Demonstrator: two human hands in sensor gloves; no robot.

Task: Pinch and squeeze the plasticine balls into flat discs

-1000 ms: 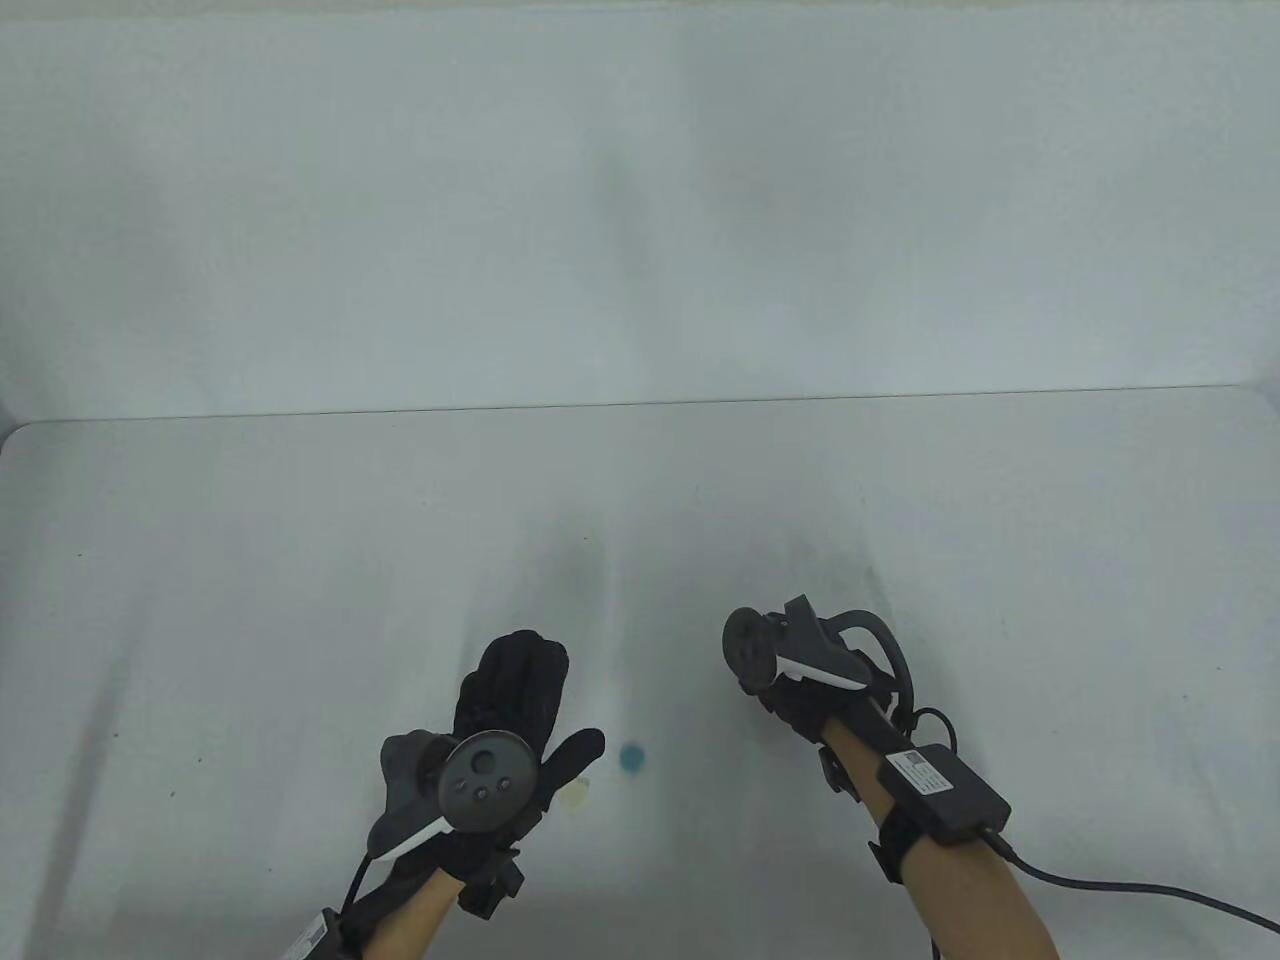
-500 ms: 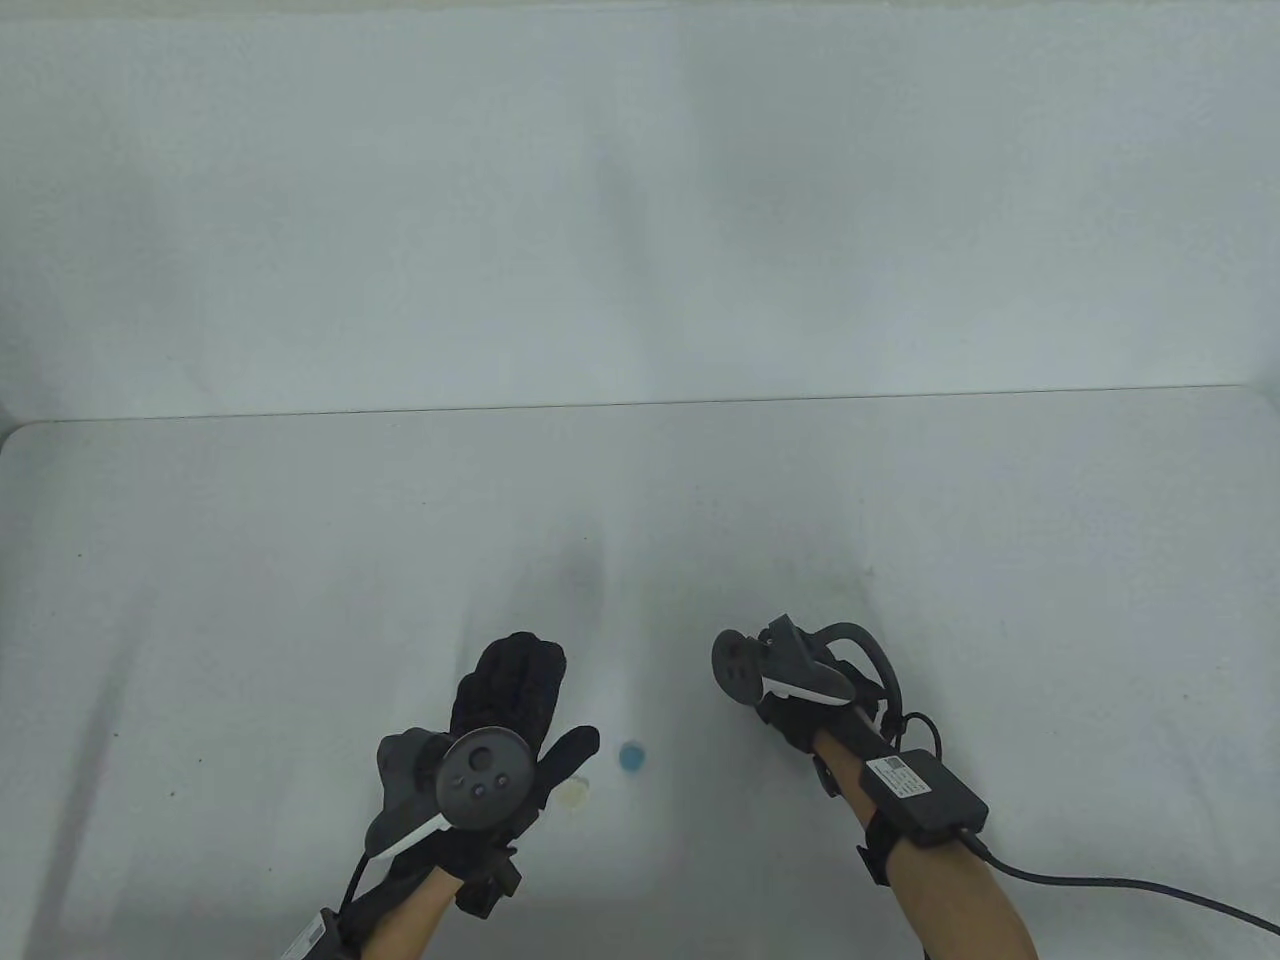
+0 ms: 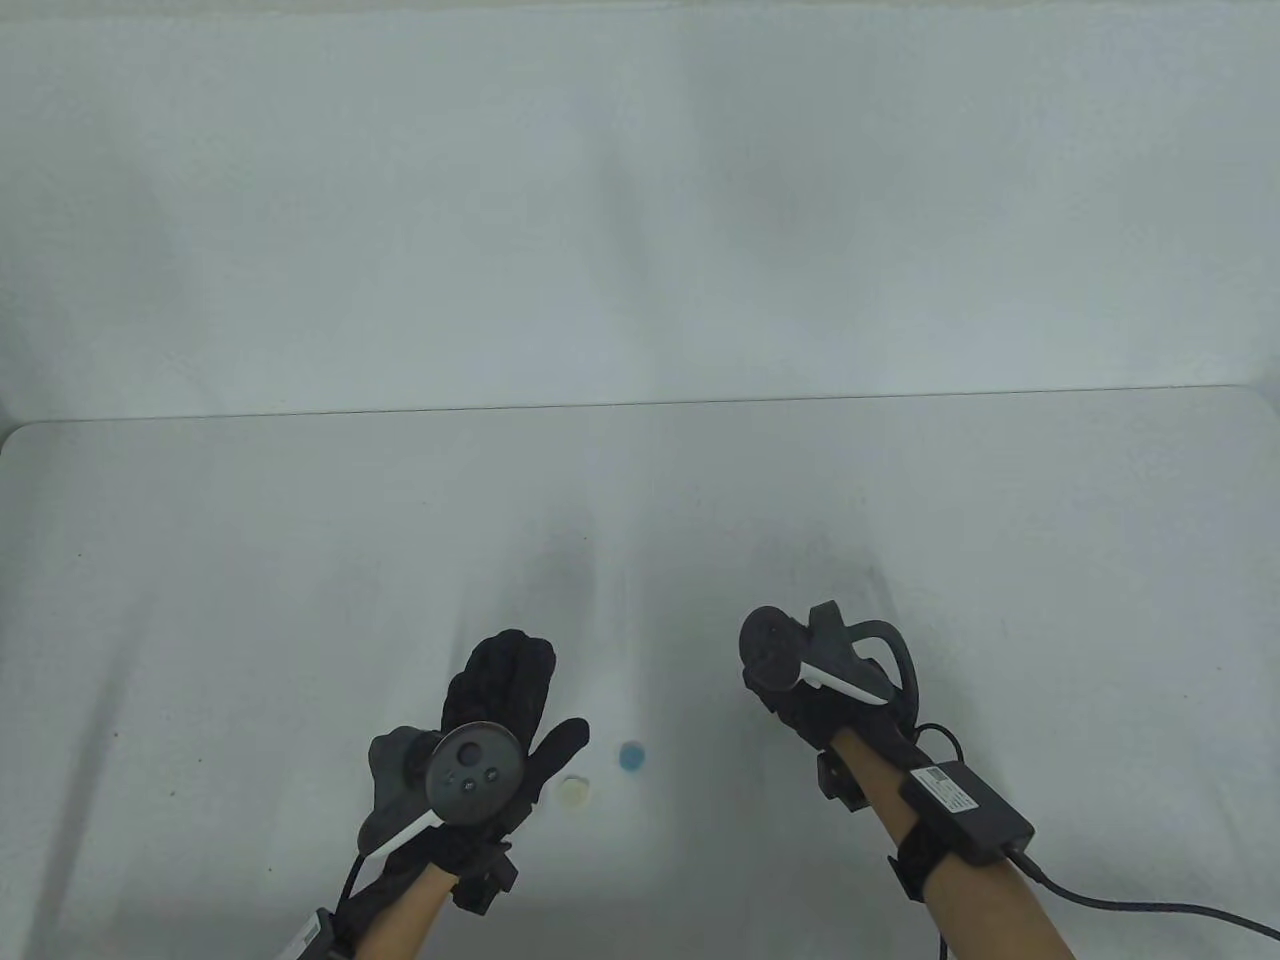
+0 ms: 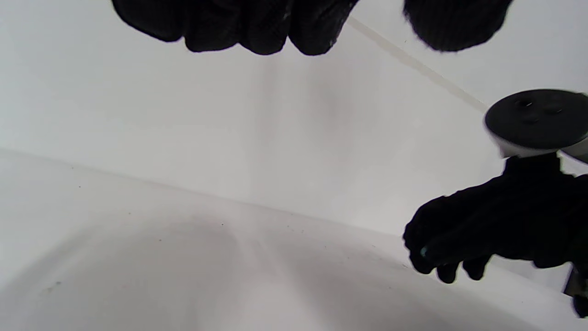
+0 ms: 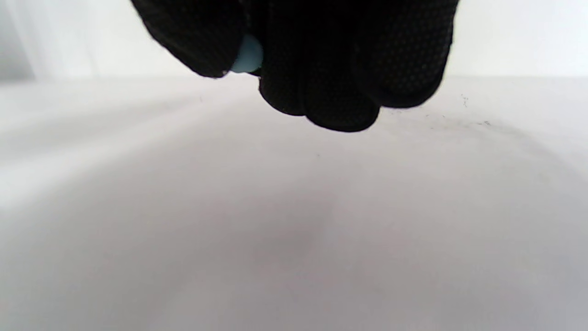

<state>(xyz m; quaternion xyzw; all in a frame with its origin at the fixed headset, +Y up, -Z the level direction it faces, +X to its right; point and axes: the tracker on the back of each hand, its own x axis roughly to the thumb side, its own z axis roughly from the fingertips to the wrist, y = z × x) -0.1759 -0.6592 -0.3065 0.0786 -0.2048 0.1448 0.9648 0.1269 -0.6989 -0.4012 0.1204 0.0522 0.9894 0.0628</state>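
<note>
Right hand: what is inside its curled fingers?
The right hand pinches a pale blue plasticine piece. Only a sliver shows between thumb and fingers; its shape, ball or disc, is covered by the glove.

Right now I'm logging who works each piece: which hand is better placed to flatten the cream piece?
Left. The left hand lies open with its thumb beside the cream piece; the right hand already pinches a blue bit.

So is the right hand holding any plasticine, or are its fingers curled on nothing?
Holding. The right hand pinches a pale blue piece between curled fingers in the right wrist view; whether it is flattened cannot be told.
</note>
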